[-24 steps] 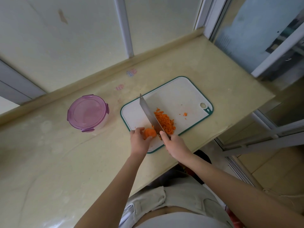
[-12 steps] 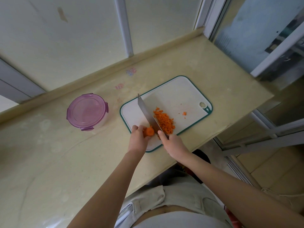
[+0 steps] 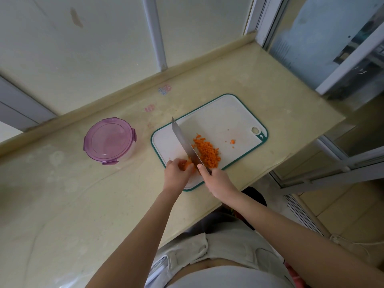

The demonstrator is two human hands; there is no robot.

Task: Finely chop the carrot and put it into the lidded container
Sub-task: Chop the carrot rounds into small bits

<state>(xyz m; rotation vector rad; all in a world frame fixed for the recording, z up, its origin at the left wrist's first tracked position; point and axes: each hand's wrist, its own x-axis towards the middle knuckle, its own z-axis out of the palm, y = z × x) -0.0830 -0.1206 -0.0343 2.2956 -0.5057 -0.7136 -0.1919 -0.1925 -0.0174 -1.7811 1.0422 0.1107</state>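
On board (image 3: pixel 218 121), near edge: left hand (image 3: pixel 176 173) grip curled round orange carrot stub (image 3: pixel 188 164); right hand (image 3: pixel 218 179) grip clamped on knife (image 3: pixel 182 140), blade against stub. Fine dice (image 3: pixel 207 152) heaped beside. Lidded container (image 3: pixel 109 138) leftward on counter (image 3: pixel 83 194).

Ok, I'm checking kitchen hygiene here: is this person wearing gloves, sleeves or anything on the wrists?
No gloves: the left hand and right hand are bare. The left forearm and right forearm are bare too, with no sleeves, watch or bracelet in view. Rings are too small to rule out. Lower down show pale grey-beige trousers and a light top.
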